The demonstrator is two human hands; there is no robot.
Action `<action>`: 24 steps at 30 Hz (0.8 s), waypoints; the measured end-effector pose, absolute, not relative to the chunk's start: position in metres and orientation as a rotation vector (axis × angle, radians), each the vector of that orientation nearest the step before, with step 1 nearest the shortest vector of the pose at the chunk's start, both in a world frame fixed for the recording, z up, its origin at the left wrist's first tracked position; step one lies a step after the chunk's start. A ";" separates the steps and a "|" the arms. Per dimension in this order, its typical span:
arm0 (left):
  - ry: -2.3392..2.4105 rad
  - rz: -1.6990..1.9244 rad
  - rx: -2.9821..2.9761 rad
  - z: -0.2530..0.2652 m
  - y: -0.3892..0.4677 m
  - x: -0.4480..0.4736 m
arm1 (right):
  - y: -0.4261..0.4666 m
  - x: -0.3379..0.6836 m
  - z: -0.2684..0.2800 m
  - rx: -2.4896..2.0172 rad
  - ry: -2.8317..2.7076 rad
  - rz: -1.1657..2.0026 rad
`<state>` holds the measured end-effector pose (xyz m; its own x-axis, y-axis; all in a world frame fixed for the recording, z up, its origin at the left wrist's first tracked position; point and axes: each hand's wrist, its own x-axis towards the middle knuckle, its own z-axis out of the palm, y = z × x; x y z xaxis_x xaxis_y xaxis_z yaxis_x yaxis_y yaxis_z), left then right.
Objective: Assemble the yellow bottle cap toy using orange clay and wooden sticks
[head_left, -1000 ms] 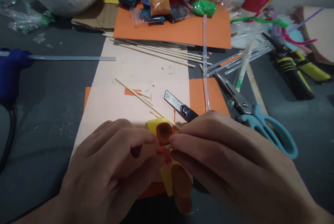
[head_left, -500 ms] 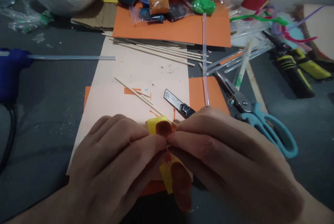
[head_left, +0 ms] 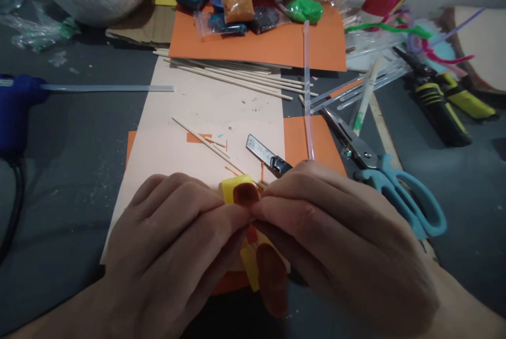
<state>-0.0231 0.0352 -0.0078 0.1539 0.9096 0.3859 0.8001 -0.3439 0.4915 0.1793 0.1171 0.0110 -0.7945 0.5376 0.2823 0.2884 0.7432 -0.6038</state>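
My left hand (head_left: 177, 233) and my right hand (head_left: 336, 239) meet at the fingertips, both pinched closed on a small yellow and brown craft piece (head_left: 272, 278). Its upper end shows a yellow strip and a rounded brown part; a longer brown lobe hangs below, between my hands. Fingers hide its middle. Just beyond my right hand lies a utility knife (head_left: 265, 154), its blade pointing up and left. A thin wooden stick (head_left: 201, 138) and small cut bits rest on the pale paper sheet (head_left: 158, 144) in front of my fingers.
Blue-handled scissors (head_left: 411, 191) lie right of my right hand, near black and yellow pliers (head_left: 438, 102). A blue glue gun (head_left: 16, 112) sits at left. Wooden skewers (head_left: 237, 78), clear glue sticks (head_left: 308, 80) and bagged modelling clay (head_left: 237, 1) are farther back.
The view has shifted slightly. Both hands keep their pinch on the craft piece, with hardly any movement of it between the fingers.
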 end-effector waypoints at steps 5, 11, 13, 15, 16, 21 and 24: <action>1.693 1.111 2.158 -0.014 0.036 -0.024 | 0.118 0.187 0.019 -0.694 -2.429 0.875; 1.668 0.985 2.261 -0.010 0.039 -0.026 | 0.120 0.177 0.020 -0.795 -2.430 0.830; 1.672 0.992 2.227 -0.010 0.040 -0.026 | 0.119 0.174 0.020 -0.853 -2.413 0.841; 1.665 1.004 2.215 -0.010 0.041 -0.026 | 0.119 0.172 0.019 -0.901 -2.408 0.830; 1.656 1.016 2.215 -0.009 0.041 -0.026 | 0.119 0.171 0.018 -0.914 -2.412 0.821; 1.621 0.943 2.249 -0.005 0.044 -0.026 | 0.116 0.177 0.009 -0.837 -2.465 0.738; 1.596 0.958 2.279 -0.004 0.044 -0.027 | 0.115 0.181 0.004 -0.770 -2.516 0.690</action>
<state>-0.0271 0.0442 -0.0043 0.2075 0.8960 0.3926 0.7675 -0.3979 0.5025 0.1810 0.1151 0.0044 -0.7594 0.6045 0.2408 0.3969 0.7236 -0.5647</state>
